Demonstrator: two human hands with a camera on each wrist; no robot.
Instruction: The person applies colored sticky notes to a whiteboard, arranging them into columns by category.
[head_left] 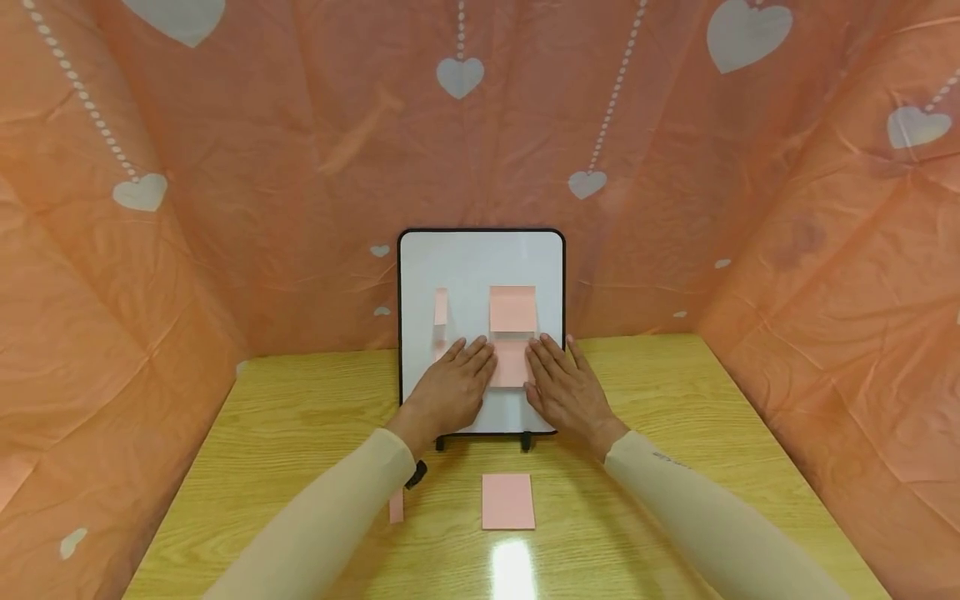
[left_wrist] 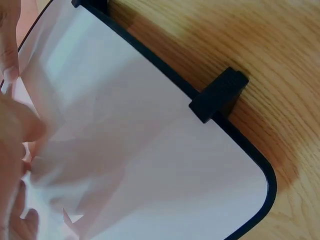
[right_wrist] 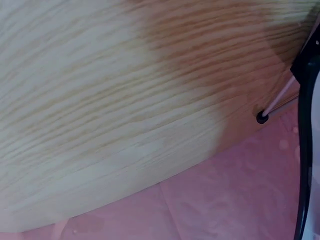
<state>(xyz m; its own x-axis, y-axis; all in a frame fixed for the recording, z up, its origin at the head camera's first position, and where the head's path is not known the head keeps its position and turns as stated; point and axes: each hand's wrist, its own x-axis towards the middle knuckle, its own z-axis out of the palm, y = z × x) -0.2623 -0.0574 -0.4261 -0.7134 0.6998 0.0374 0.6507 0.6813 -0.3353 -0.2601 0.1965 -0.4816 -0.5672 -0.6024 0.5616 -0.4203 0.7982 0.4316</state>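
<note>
A black-framed whiteboard (head_left: pixel 480 258) stands upright on the table. Both hands lie against its lower part, fingers straight, either side of a pink sticky note (head_left: pixel 512 364). At the note's left edge are the fingertips of my left hand (head_left: pixel 453 385); my right hand (head_left: pixel 566 390) touches its right edge. Above it hangs another pink sticky note (head_left: pixel 512 309), its bottom lifting off the board. A narrow pink strip (head_left: pixel 441 307) sticks at the left, with a second one below, partly hidden by the left hand. In the right wrist view no hand shows.
A pink sticky-note pad (head_left: pixel 507 502) lies on the wooden table (head_left: pixel 315 408) before the board. Left of it, the left sleeve partly covers a narrow pink pad (head_left: pixel 396 507). Black stand feet (left_wrist: pixel 220 95) hold the board's bottom edge. An orange heart-patterned cloth (head_left: pixel 517 150) hangs behind.
</note>
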